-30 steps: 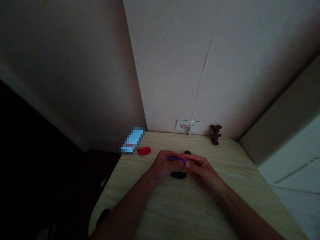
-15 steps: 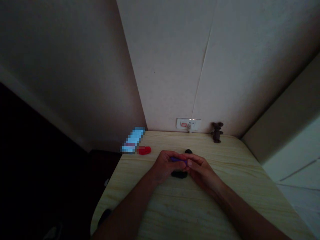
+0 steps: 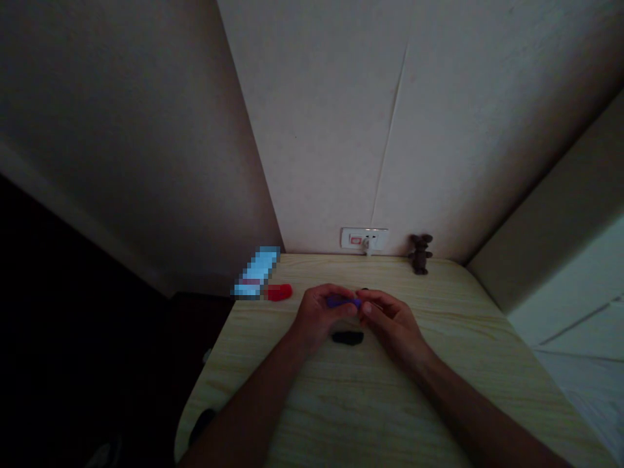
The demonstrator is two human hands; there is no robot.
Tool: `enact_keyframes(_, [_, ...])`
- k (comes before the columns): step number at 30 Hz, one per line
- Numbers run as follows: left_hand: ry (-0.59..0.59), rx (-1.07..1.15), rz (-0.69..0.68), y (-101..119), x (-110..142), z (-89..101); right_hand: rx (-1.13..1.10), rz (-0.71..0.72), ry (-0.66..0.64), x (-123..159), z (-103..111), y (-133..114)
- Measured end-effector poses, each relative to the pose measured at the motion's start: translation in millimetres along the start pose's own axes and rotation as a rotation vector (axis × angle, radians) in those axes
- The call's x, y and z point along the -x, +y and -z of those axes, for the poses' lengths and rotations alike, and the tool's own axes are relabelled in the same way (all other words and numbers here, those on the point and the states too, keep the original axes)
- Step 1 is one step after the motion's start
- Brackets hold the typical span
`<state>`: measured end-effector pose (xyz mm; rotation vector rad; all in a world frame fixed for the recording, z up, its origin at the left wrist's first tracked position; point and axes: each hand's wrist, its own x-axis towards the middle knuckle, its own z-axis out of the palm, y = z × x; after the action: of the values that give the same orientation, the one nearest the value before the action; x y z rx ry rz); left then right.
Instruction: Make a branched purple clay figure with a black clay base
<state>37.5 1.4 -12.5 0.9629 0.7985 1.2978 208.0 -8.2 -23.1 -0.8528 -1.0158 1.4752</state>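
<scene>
Over the middle of a pale wooden table, my left hand and my right hand meet fingertip to fingertip. Both pinch a small purple object between them, the left on its left end, the right on its right end. Just below the hands a small flat black object lies on the table. Another dark item behind the hands is mostly hidden. The room is dim.
A red object and a blurred blue patch lie at the table's far left edge. A white wall socket and a small dark figurine are at the back wall. Left of the table is dark.
Both hands have lifted slightly with the purple object, so the black object beneath them shows more fully. The camera view has shifted a little.
</scene>
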Motion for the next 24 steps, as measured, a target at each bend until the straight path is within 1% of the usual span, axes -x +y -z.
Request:
enact_keyframes(2, [0.033,-0.014,0.01,1.8,-0.7,-0.2,0.101,0.086,-0.011,0.5,0.5,-2.5])
enact_keyframes(4, [0.035,-0.007,0.023,2.7,-1.3,0.0,0.183,0.166,-0.017,1.4,0.1,-6.2])
enact_keyframes(7, [0.008,0.015,0.085,1.8,-2.0,0.4,0.226,0.214,-0.013,2.5,-0.2,-10.6])
enact_keyframes(10, [0.01,0.032,0.11,-0.8,-2.3,1.1,0.173,0.178,-0.032,2.5,0.5,-10.1])
enact_keyframes(13, [0.001,0.006,0.095,-2.2,-1.8,2.4,0.097,0.088,-0.027,2.4,0.4,-6.8])
enact_keyframes(16, [-0.003,-0.058,0.095,-1.4,-0.7,3.4,0.067,0.016,-0.028,3.1,-0.9,-6.1])
enact_keyframes(20, [0.009,-0.1,0.107,0.5,0.6,2.8,0.041,-0.001,-0.039,4.0,-2.5,-9.4])
enact_keyframes(24, [-0.007,-0.075,0.077,1.2,0.5,1.4,-0.068,-0.044,-0.042,3.5,-2.5,-10.1])
